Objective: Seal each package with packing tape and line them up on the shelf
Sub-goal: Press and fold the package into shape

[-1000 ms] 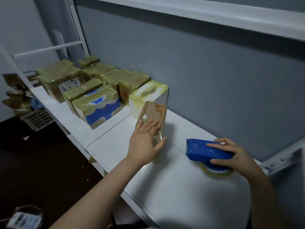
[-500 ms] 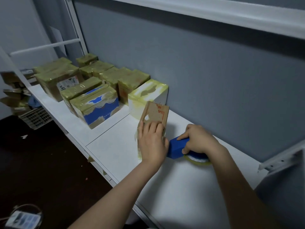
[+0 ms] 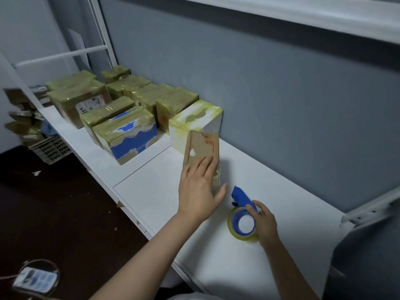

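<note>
A small brown cardboard package [image 3: 202, 146] with red print stands upright on the white shelf [image 3: 151, 191], with yellowish tape on its lower near side. My left hand [image 3: 200, 189] lies flat against its near face, fingers straight. My right hand [image 3: 265, 221] grips a blue tape dispenser [image 3: 241, 197] carrying a roll of yellowish packing tape [image 3: 242, 224], just right of the package and near the shelf surface. Several taped packages [image 3: 127, 135] stand in rows on the shelf to the left, the nearest a white one [image 3: 194, 120].
A grey wall runs behind the shelf, with another white shelf board [image 3: 303, 16] above. A plastic crate [image 3: 50, 148] and cardboard scraps sit on the dark floor at left. A power strip [image 3: 35, 280] lies on the floor at lower left.
My right hand has pulled the tape dispenser back from the package, toward me and to the right, tilting it so the roll faces up. My left hand stays on the package.
</note>
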